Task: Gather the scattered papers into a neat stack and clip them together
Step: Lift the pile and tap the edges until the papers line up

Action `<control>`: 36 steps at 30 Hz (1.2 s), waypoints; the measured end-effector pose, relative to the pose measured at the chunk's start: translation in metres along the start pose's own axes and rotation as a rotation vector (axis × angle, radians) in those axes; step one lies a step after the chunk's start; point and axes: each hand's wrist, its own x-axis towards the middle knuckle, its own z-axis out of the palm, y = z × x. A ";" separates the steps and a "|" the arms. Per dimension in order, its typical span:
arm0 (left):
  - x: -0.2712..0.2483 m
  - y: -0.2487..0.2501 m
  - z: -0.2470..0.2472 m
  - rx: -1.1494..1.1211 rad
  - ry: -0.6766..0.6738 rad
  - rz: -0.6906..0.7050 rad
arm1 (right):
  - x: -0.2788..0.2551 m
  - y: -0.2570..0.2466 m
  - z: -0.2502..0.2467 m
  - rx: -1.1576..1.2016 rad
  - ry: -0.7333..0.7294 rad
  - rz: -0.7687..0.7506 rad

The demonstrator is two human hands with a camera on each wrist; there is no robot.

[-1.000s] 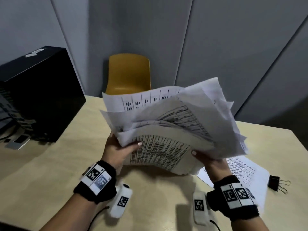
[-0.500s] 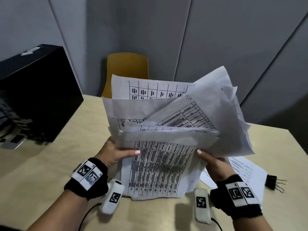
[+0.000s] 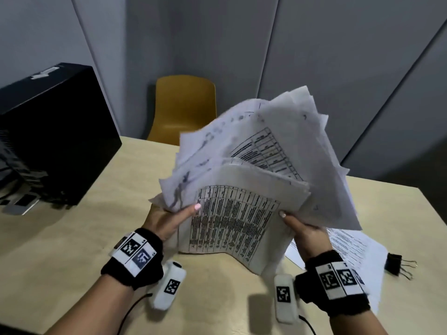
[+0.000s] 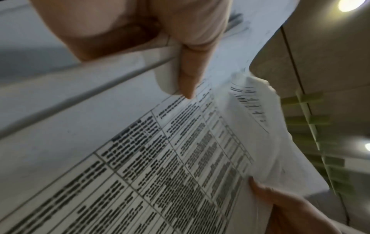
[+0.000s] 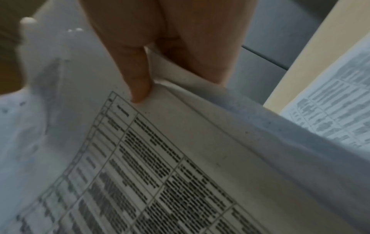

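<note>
My left hand (image 3: 167,220) and right hand (image 3: 306,232) each grip a side of the untidy bundle of white printed paper sheets (image 3: 254,189), thumbs on the front table-printed page, its lower edge resting on the pale wooden table (image 3: 72,238). The wrist views show my thumbs pressing that page close up; only the head view shows the fanned, uneven top edges. To my right one more printed sheet (image 3: 355,247) lies flat, a black binder clip (image 3: 396,263) beside it. Farther off stand a black box (image 3: 48,131) and a mustard-yellow chair (image 3: 185,107)
</note>
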 end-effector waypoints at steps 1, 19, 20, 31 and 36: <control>0.000 -0.002 -0.003 0.007 0.019 -0.015 | 0.003 0.003 -0.003 0.018 -0.006 -0.002; -0.004 -0.015 -0.003 0.162 0.102 -0.098 | 0.017 0.049 -0.070 0.003 0.373 0.375; -0.004 -0.014 -0.002 0.151 0.109 -0.111 | 0.017 0.058 -0.078 -0.112 0.534 0.469; -0.002 -0.017 -0.006 0.170 0.095 -0.186 | 0.006 0.085 -0.081 -0.842 0.580 0.619; -0.002 -0.015 -0.006 0.178 0.100 -0.172 | 0.007 0.081 -0.069 -1.090 0.286 0.464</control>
